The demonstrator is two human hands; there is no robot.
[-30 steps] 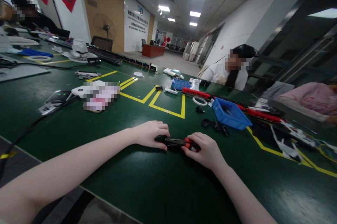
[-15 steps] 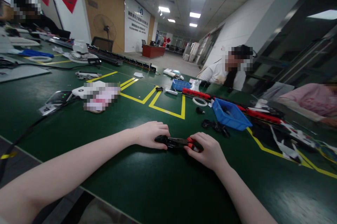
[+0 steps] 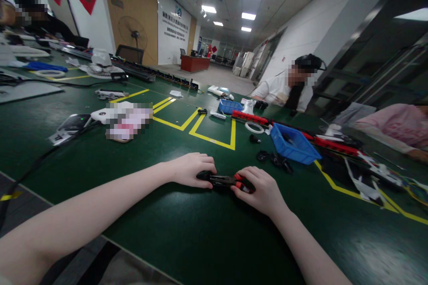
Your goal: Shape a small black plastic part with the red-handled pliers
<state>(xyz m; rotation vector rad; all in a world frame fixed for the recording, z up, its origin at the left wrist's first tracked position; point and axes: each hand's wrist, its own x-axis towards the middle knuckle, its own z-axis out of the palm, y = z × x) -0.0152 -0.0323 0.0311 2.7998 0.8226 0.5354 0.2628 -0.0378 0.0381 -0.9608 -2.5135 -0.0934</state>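
Observation:
Both my hands rest on the green table (image 3: 200,231) near its front edge. My left hand (image 3: 192,169) is closed on a small black part (image 3: 203,175) pressed to the tabletop. My right hand (image 3: 261,189) is closed round the red handles of a pair of pliers (image 3: 225,181). The dark jaws of the pliers point left and meet the black part between my hands.
A blue bin (image 3: 294,144) stands behind my right hand, with several black parts (image 3: 274,159) beside it and a tape roll (image 3: 254,127) further back. A second blue bin (image 3: 229,106), yellow floor-tape lines and a white device (image 3: 110,113) lie beyond. Other people sit at the far right and far left.
Almost nothing has moved; my right hand with the pliers shifted very slightly to the right and back.

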